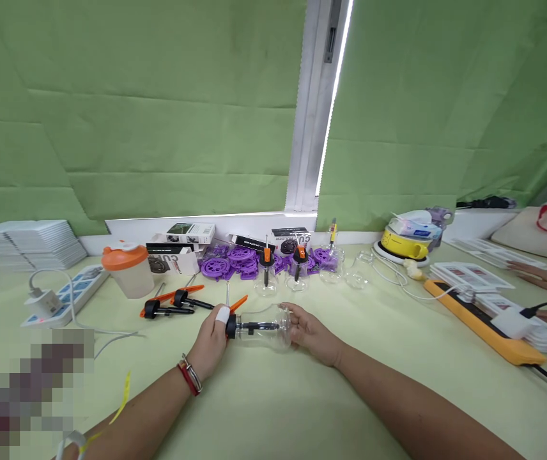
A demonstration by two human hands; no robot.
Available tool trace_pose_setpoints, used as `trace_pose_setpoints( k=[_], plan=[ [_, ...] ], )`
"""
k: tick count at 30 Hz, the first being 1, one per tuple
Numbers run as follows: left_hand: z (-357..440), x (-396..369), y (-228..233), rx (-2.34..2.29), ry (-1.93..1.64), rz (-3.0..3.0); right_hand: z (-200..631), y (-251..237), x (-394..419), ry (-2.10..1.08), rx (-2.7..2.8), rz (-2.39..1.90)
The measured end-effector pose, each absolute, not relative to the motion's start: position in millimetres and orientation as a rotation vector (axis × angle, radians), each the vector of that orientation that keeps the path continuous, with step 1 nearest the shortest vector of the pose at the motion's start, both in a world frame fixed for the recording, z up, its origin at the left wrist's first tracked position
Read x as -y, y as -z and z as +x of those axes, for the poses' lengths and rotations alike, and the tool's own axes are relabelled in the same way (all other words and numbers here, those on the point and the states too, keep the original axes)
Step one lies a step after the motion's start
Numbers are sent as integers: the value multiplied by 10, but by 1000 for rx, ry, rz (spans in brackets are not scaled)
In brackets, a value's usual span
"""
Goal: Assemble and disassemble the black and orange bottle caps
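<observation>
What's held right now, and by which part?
A clear bottle, lying sideways. Left hand has its grip on the black pump cap at the neck; right hand grips the bottle's base end.

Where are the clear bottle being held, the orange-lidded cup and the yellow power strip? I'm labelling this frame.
clear bottle [268, 328], head view, on its transparent body between the hands.
orange-lidded cup [130, 281], head view, on its pale wall below the lid.
yellow power strip [482, 327], head view, on its long top face.

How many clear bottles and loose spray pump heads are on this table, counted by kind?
Clear bottles: 5, one held lying down, four standing
Loose spray pump heads: 2
Total: 7
</observation>
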State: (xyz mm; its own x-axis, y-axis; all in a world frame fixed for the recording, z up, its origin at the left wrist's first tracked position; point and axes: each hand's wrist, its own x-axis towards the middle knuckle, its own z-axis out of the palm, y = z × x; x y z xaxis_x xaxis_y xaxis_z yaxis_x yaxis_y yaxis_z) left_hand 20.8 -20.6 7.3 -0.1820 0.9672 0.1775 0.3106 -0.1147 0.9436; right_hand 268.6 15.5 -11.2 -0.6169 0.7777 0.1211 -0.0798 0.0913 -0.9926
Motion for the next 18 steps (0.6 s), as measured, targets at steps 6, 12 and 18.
trace_pose_setpoints(
  k=[6, 12, 18],
  plan=[
    [218, 200, -65, -1507, -1295, 1423, 2676, 35, -130, -1420, 1843, -728],
    [192, 169, -28, -1532, -1327, 1419, 2692, 135, -156, -1522, 1698, -605],
    [219, 206, -62, -1507, -1296, 1505, 2682, 112, -176, -1536, 1753, -714]
  ],
)
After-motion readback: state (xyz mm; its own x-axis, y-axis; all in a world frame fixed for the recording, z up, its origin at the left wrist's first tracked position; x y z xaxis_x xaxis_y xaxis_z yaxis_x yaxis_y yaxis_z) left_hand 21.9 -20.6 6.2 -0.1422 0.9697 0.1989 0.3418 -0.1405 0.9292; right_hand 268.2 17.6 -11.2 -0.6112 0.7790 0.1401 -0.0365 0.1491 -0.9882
